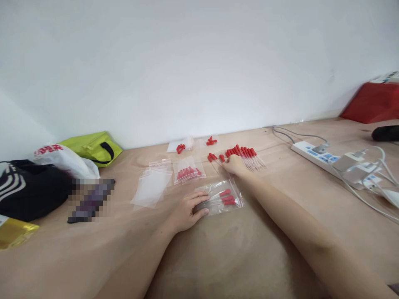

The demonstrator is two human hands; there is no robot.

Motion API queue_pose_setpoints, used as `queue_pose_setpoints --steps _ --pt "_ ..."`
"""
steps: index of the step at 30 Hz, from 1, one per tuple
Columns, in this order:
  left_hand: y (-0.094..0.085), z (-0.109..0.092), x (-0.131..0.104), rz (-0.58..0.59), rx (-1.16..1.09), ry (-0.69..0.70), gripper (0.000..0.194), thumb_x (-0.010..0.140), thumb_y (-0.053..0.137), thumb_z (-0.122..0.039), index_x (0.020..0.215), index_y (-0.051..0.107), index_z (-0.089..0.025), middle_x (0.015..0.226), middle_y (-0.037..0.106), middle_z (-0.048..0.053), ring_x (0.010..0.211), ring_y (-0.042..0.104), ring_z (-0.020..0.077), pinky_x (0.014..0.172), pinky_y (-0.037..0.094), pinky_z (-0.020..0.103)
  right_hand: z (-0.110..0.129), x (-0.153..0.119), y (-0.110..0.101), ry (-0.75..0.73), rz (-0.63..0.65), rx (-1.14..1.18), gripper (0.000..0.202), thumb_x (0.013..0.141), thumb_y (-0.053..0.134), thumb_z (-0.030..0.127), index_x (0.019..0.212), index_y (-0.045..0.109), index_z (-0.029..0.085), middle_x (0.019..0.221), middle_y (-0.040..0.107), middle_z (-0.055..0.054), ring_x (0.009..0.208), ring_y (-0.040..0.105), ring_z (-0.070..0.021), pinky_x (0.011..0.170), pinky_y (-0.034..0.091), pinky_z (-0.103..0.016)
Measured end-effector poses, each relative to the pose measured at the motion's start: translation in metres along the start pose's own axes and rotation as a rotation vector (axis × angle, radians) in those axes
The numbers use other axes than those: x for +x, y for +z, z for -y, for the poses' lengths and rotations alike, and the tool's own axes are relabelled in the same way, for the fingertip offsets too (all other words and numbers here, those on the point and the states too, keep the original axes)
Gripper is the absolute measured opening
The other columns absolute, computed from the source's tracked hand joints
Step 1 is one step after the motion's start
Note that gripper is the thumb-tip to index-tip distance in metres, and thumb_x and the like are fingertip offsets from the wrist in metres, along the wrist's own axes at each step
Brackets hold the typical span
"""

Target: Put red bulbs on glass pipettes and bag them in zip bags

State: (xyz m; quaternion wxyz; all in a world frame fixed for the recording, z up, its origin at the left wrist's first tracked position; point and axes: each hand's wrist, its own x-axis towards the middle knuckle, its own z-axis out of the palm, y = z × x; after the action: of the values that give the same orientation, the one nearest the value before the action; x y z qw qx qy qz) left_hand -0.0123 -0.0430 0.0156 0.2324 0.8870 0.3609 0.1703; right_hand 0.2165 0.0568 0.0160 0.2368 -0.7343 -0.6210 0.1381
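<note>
Red-bulbed droppers [229,198] lie in the bag [215,208] your left hand [189,211] touches, fingers slightly spread; your right hand [233,164] pinches another.

The left hand [188,211], just before six o'clock of the view's centre, is bare, with slim fingers and a rounded thumb tip. Its smooth, bare forearm [134,265] lies toward seven. The right hand [234,164], between three and four, is bare too. Its forearm [289,216], toward four, is bare and smooth, widening past the wrist.
</note>
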Motion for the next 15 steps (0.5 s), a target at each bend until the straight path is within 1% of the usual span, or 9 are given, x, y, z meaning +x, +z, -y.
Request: queue_pose_setpoints --steps 2,4,5,7,9,10,11,13,15 --pt "0.0 0.001 0.0 -0.002 0.014 -0.004 0.034 0.081 0.052 -0.029 0.114 0.054 -0.023 0.122 0.052 0.005 0.115 0.045 0.02 0.099 0.035 0.04 -0.005 -0.003 -0.003 0.005 -0.019 -0.003 0.02 0.071 0.049 0.022 0.066 0.064 0.011 0.07 0.066 -0.013 0.074 0.062 -0.0213 0.063 0.041 -0.023" --pt "0.001 0.001 0.001 -0.002 0.022 -0.006 0.035 0.08 0.052 -0.029 0.115 0.053 -0.023 0.123 0.052 0.005 0.115 0.045 0.0198 0.099 0.035 0.039 -0.009 -0.007 -0.006 0.011 -0.034 -0.002 0.021 0.072 0.047 0.022 0.072 0.064 0.009 0.073 0.066 -0.014 0.076 0.061 -0.0221 0.064 0.041 -0.024" --pt "0.001 0.001 0.001 0.001 0.022 -0.009 0.034 0.08 0.052 -0.029 0.114 0.054 -0.023 0.122 0.052 0.005 0.115 0.045 0.0198 0.099 0.035 0.039 -0.011 -0.009 -0.007 0.011 -0.049 0.007 0.022 0.072 0.047 0.021 0.079 0.063 0.008 0.075 0.065 -0.014 0.077 0.061 -0.0219 0.065 0.041 -0.025" --pt "0.001 0.0 0.001 0.008 0.018 -0.018 0.034 0.08 0.052 -0.029 0.114 0.054 -0.022 0.122 0.053 0.005 0.116 0.045 0.0198 0.099 0.035 0.039 -0.017 -0.016 -0.01 -0.005 -0.124 0.089 0.034 0.071 0.045 0.018 0.101 0.056 0.007 0.078 0.064 -0.012 0.077 0.06 -0.0205 0.067 0.042 -0.026" --pt "0.0 -0.001 0.0 0.013 0.016 -0.026 0.034 0.081 0.052 -0.028 0.114 0.054 -0.022 0.123 0.052 0.006 0.116 0.045 0.0199 0.1 0.035 0.039 -0.027 -0.026 -0.013 -0.038 -0.23 0.266 0.05 0.071 0.045 0.018 0.119 0.041 0.008 0.076 0.061 -0.007 0.071 0.059 -0.0182 0.065 0.044 -0.027" --pt "0.0 -0.002 0.0 0.015 0.017 -0.032 0.034 0.081 0.052 -0.028 0.114 0.054 -0.022 0.123 0.052 0.006 0.116 0.044 0.02 0.1 0.034 0.04 -0.033 -0.032 -0.015 -0.049 -0.272 0.379 0.056 0.07 0.045 0.018 0.124 0.033 0.01 0.074 0.059 -0.004 0.065 0.058 -0.0167 0.062 0.045 -0.027" --pt "0.0 -0.002 0.0 0.017 0.019 -0.037 0.034 0.081 0.052 -0.028 0.114 0.054 -0.022 0.124 0.052 0.006 0.117 0.044 0.0201 0.1 0.034 0.04 -0.04 -0.039 -0.016 -0.049 -0.286 0.49 0.06 0.07 0.045 0.019 0.126 0.028 0.012 0.071 0.056 -0.001 0.059 0.056 -0.0151 0.057 0.045 -0.026" --pt "0.0 -0.001 0.001 0.015 0.02 -0.04 0.033 0.081 0.052 -0.027 0.113 0.055 -0.022 0.123 0.052 0.005 0.116 0.045 0.0202 0.1 0.034 0.04 -0.052 -0.054 -0.017 0.0 -0.264 0.698 0.062 0.069 0.044 0.021 0.127 0.021 0.017 0.068 0.049 0.004 0.046 0.051 -0.0117 0.045 0.044 -0.025" --pt "0.001 0.0 0.001 0.012 0.019 -0.029 0.033 0.08 0.053 -0.027 0.113 0.055 -0.023 0.123 0.052 0.005 0.115 0.045 0.0199 0.099 0.035 0.039 -0.06 -0.066 -0.016 0.057 -0.248 0.858 0.061 0.068 0.046 0.024 0.123 0.019 0.02 0.066 0.044 0.007 0.041 0.049 -0.0101 0.039 0.043 -0.023"
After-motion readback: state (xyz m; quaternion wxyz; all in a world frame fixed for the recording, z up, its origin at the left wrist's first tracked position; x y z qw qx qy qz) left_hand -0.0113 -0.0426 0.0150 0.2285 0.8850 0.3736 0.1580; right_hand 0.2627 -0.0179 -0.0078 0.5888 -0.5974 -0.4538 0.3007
